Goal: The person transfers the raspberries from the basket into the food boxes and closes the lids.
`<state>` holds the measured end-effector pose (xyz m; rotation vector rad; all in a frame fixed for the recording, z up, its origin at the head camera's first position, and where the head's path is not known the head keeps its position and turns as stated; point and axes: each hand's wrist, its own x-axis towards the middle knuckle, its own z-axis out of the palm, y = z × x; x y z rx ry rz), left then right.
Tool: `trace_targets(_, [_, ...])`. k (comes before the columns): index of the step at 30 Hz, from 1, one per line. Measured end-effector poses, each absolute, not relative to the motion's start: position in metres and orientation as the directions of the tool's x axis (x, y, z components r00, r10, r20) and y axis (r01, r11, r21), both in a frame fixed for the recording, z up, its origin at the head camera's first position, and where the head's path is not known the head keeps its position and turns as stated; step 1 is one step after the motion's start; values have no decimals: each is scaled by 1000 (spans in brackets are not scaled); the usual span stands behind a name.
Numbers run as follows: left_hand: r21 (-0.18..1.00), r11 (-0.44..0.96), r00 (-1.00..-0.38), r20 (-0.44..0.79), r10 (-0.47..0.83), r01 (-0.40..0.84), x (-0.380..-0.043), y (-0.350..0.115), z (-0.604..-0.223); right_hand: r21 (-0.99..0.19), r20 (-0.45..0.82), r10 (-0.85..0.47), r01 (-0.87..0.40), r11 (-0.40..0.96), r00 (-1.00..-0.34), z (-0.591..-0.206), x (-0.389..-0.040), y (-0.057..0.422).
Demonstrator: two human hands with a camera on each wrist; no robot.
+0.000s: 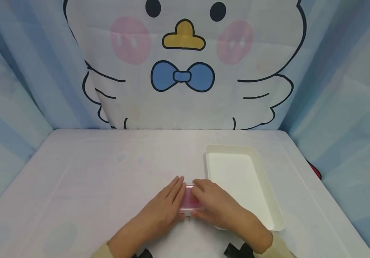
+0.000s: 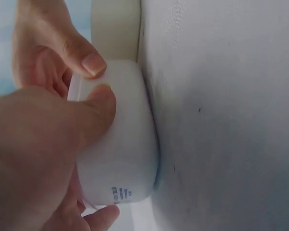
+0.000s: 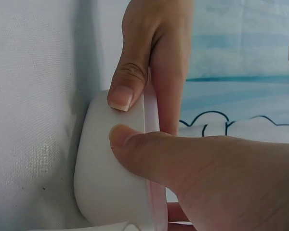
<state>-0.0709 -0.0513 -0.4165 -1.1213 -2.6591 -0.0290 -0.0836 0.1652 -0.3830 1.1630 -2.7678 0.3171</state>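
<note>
A small white container with a translucent pink lid [image 1: 190, 201] stands on the table in the head view, between the two hands. My left hand [image 1: 163, 207] holds it from the left, with fairly straight fingers along the lid's side. From the right, my right hand [image 1: 219, 205] grips it, fingers bent over the lid's edge. In the left wrist view both thumbs press the white container wall [image 2: 127, 139], close to each other below the lid; small dark print shows near one end. The right wrist view shows the same smooth wall [image 3: 111, 178] under both thumbs.
A shallow white tray [image 1: 236, 172] lies just right of the container, its near part partly behind my right hand and forearm. The pale table [image 1: 85, 179] has a patterned curtain [image 1: 181, 104] at its back and curtains along both sides.
</note>
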Motion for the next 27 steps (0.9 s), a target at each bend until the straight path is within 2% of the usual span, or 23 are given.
trace_targets(9, [-132, 749, -711, 243, 660, 649, -64, -46, -418, -68, 196, -677, -698, 713, -710, -385, -78, 159])
trace_targets(12, [-116, 756, -721, 237, 651, 644, -62, -46, -418, 46, 162, -674, -677, 735, -721, -388, -72, 153])
trace_targets(16, [-100, 761, -727, 238, 644, 642, -60, -45, -419, 288, 129, -688, -637, 715, -714, -395, -61, 146])
trace_targets(19, [-109, 763, -723, 257, 641, 637, -59, -45, -419, 381, 136, -687, -603, 701, -713, -398, -57, 143])
trace_targets(27, [-106, 789, -750, 256, 610, 605, -57, -41, -421, 409, 166, -684, -581, 703, -710, -402, -56, 140])
